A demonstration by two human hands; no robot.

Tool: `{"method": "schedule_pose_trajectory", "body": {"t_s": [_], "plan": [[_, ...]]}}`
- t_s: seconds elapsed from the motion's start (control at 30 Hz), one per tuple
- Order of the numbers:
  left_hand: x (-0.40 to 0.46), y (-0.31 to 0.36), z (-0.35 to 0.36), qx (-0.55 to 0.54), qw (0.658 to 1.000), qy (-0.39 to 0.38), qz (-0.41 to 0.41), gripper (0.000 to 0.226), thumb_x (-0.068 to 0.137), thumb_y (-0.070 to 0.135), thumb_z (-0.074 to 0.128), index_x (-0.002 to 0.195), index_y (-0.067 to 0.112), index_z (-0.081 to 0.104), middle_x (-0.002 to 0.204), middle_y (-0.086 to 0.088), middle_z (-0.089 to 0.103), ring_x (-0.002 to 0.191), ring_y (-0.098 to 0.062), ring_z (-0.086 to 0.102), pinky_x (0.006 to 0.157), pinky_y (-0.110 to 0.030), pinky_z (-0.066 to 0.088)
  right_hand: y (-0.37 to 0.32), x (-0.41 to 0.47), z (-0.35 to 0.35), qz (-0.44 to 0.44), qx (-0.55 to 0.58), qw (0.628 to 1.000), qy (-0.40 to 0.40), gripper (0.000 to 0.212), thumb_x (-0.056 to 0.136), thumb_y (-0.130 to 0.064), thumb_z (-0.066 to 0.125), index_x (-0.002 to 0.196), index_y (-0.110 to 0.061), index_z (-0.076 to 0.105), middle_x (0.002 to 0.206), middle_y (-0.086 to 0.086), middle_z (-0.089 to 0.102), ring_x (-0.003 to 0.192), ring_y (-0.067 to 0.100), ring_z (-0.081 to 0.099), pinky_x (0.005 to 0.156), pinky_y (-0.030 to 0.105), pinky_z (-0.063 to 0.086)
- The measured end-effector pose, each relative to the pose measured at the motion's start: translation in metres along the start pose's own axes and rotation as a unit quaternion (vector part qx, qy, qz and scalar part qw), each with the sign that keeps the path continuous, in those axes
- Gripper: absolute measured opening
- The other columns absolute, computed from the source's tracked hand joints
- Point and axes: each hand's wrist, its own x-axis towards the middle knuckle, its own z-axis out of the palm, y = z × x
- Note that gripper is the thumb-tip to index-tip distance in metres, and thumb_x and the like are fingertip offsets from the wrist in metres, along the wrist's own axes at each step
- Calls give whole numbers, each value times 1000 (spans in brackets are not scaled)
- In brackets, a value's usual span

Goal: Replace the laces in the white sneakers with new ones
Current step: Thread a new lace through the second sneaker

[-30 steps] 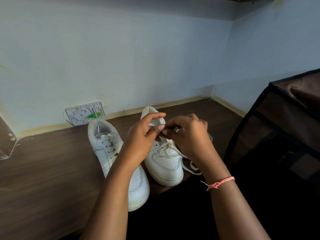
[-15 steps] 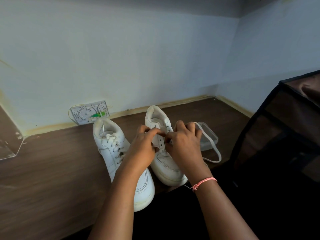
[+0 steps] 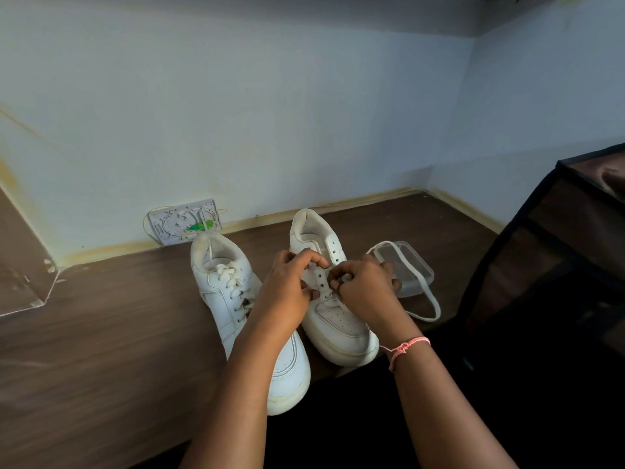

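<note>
Two white sneakers stand side by side on the desk (image 3: pixel 101 350), toes toward me, and the one I am working on is the right sneaker (image 3: pixel 333 299), at about 12 o'clock from my wrists. Its upper eyelets are bare, so I judge it is mid-lacing. My left hand (image 3: pixel 287 292) curls over the eyelet row and tongue, fingers bent round that edge to steady the shoe and hold the flap open. My right hand (image 3: pixel 365 289) is closed in a pinch on the lace (image 3: pixel 434 299) near the lower eyelets; the grip is tight at the fingertips because the tip has to be steered through a small hole. The slack of that lace trails off at 3 o'clock, looping over the clear plastic container (image 3: pixel 414 269) just beside the shoe, kept out of the way so it will not tangle.

At 9 o'clock, touching my left forearm, the left sneaker (image 3: pixel 236 309) is fully laced; whether those are new or old laces I cannot tell. Behind it at 11 o'clock a white wall plate (image 3: pixel 184 221) with something green on it sits against the wall.

My knuckles hide the lace tip and the eyelet it is aimed at, so I cannot say whether it is already through. A dark fabric-sided rack (image 3: pixel 558 248) at 3 o'clock is cut off by the frame, and a clear panel (image 3: pixel 23 286) at 9 o'clock is only partly in view.
</note>
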Motion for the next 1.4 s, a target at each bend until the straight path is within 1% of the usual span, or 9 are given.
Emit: {"method": "schedule_pose_trajectory", "body": {"t_s": [0.13,0.3,0.6,0.7,0.87,1.1,1.17,1.3,1.4], "plan": [[-1,-1,1,-2,1000,8,3,50,81,0,72,107,41,58,109,10,44,80,-3,59,78,-29,56,4,4,0,33,102,994,-30,14,90,-27,62,94,-37,71,119,0,52,127,27,33,107,50,30],[-3,1,8,30,998,49,14,52,79,-3,71,106,37,50,108,7,49,82,-10,61,71,-28,53,-1,0,1,34,52,998,1,9,90,-32,65,95,-37,71,122,-1,56,129,26,27,97,42,23],[-5,5,9,47,995,73,-40,6,85,16,73,81,18,69,92,4,63,74,-6,58,58,-10,36,6,-2,2,29,109,994,-10,4,88,-37,67,87,-40,70,115,-7,59,125,24,31,104,48,26],[-8,6,7,38,996,78,-20,12,85,14,71,77,19,65,89,6,58,74,-7,57,60,-15,40,9,-6,-3,10,149,988,-44,12,81,-45,72,82,-56,66,121,-4,55,128,26,32,107,54,30],[-15,17,-14,-3,992,124,-4,15,77,9,72,72,18,62,83,1,61,69,-12,61,64,-32,53,11,-28,-4,-9,-12,1000,15,94,63,-53,83,139,-48,28,148,3,21,137,33,18,108,59,18],[-46,-16,-118,132,909,347,-188,9,81,29,68,81,21,64,101,-7,61,100,-34,54,75,-37,44,17,-47,10,24,-8,995,94,100,61,-62,80,142,-37,26,151,2,17,140,33,10,110,59,16],[-52,-14,-114,184,903,314,-226,14,82,27,67,95,23,66,114,-9,58,112,-36,46,87,-43,40,16,-50,11,33,-6,993,109,100,61,-63,80,143,-36,27,153,4,16,142,33,7,111,59,13],[-39,23,-47,228,954,177,-77,19,85,41,65,103,36,65,132,10,46,127,-18,34,93,-38,18,16,-50,12,30,-8,991,129,100,60,-64,80,142,-34,29,152,3,14,142,30,3,111,59,11],[-25,26,-3,293,953,65,-51,28,90,55,53,111,36,59,138,10,40,135,-19,25,109,-49,12,18,-49,16,23,-13,990,137,104,59,-68,78,143,-33,27,152,2,13,141,28,0,111,59,11]]}}
